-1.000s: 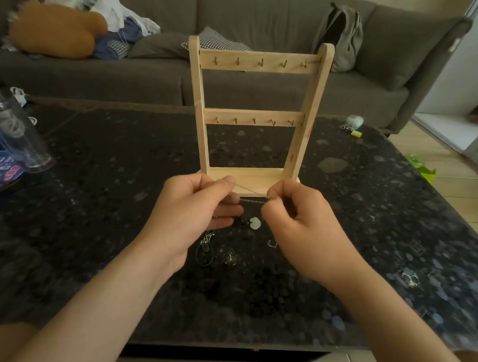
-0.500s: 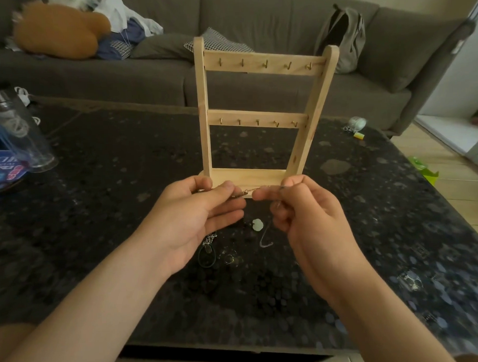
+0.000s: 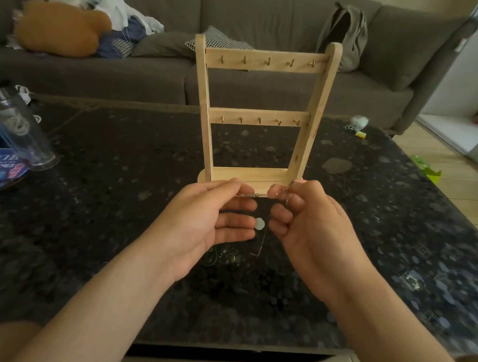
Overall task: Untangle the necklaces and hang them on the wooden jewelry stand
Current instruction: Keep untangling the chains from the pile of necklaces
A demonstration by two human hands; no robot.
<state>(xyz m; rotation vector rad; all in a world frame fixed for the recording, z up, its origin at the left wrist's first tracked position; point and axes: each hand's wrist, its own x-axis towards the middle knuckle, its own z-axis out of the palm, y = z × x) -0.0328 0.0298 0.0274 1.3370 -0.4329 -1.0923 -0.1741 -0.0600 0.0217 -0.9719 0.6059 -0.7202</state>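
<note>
1. From the head view, we see both hands raised just in front of the base of the wooden jewelry stand, which stands upright on the dark speckled bench.
2. Our left hand pinches one end of a thin necklace chain between thumb and forefinger, with its lower fingers loosely extended.
3. Our right hand pinches the other end of that chain, its fingers curled; the short stretch between the hands runs nearly level.
4. A pale round pendant shows between the hands, below the chain; we cannot tell whether it hangs or lies on the bench.
5. More necklaces lie in a small heap on the bench beneath the hands.
6. A clear plastic container stands at the bench's left edge; a grey sofa behind carries a backpack and an orange plush.
</note>
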